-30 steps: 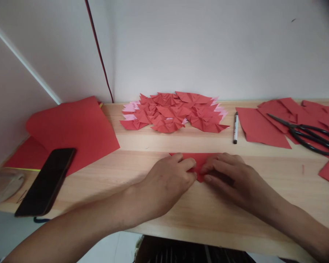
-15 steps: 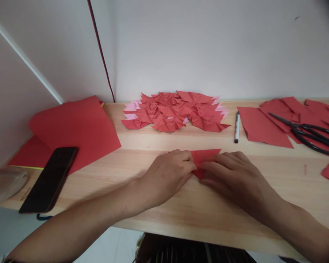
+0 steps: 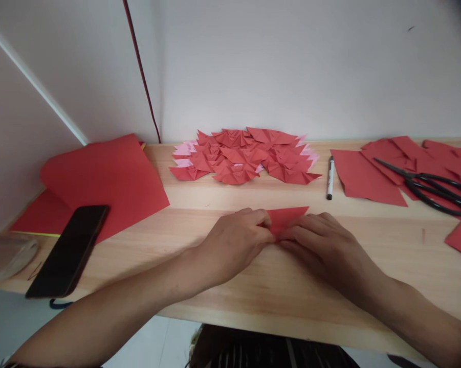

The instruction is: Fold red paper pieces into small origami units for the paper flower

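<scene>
The left hand (image 3: 243,240) and the right hand (image 3: 326,245) meet over the near middle part of the wooden worktop (image 3: 268,301). Between them is a folded red paper (image 3: 287,217), and both hands are grasping it. The left hand has its fingers bent over the left part of the paper. The right hand has its fingers curved, with the tips at the near edge, just beside the fingertips of the left hand. A flat red part of the paper is visible between the hands, with a pointed corner toward the far right; the rest is hidden under the fingers.

On the far side, before the wall (image 3: 291,61), lies a group of folded red paper pieces (image 3: 240,156), overlapping each other, with pink paper pieces (image 3: 184,149) showing at the left and right. To the right of this group there is a white marker (image 3: 330,179) with a black cap. Beside it are cut red papers (image 3: 368,179), and black-handled scissors (image 3: 425,189) lie over them, the blades toward the left.

At the left, large red paper sheets (image 3: 118,174) lie with one sheet curved up, and a black smartphone (image 3: 69,250) rests partly on them. A transparent container (image 3: 11,255) is cut by the left border.
</scene>
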Demonstrator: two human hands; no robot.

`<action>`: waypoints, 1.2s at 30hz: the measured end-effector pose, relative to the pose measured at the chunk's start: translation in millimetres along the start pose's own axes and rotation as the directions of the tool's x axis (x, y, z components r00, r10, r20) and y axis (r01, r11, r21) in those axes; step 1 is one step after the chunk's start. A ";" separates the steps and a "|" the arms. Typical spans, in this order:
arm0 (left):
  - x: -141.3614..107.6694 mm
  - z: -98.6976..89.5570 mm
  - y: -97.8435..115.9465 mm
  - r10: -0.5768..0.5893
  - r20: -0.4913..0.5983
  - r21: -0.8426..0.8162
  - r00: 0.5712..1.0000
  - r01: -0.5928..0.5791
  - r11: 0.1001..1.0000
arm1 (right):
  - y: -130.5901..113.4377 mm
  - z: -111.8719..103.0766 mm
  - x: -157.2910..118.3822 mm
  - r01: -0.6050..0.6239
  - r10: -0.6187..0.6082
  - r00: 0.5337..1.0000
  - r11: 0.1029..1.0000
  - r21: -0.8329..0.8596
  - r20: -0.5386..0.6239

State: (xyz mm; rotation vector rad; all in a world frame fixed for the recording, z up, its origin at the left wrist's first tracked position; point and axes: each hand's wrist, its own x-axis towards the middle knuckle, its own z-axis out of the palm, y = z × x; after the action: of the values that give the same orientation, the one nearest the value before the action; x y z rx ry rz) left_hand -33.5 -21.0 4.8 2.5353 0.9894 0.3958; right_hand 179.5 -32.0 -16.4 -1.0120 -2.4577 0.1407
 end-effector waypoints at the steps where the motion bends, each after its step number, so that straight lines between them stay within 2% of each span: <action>1: -0.2 -0.1 0.5 -0.004 0.007 0.011 1.000 0.004 1.000 | 0.5 0.7 -0.2 -0.007 0.007 1.000 1.000 -0.002 0.003; 13: -1.3 0.3 0.6 0.021 -0.024 0.028 0.999 -0.021 0.999 | -3.2 5.5 2.9 -0.055 0.057 0.998 0.997 -0.049 0.030; 21: -6.2 -3.7 6.0 0.067 0.096 0.233 0.993 -0.088 0.969 | -7.0 8.0 5.5 -0.039 0.046 0.998 0.984 -0.174 0.038; 30: -11.1 -5.8 15.7 0.149 0.107 0.339 0.983 -0.177 0.924 | -8.5 7.5 6.8 -0.066 0.080 0.995 0.981 -0.181 0.066; 36: -11.6 -3.5 17.1 0.156 0.143 0.382 0.977 -0.200 0.902 | -8.7 7.8 6.9 -0.064 0.077 0.996 0.972 -0.224 0.050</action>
State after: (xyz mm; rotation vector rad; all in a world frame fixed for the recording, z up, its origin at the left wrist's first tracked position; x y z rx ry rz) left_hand -33.2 -39.7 14.2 2.9882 0.8684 0.1091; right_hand 166.1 -32.9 -18.3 -1.2056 -2.5331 -0.0855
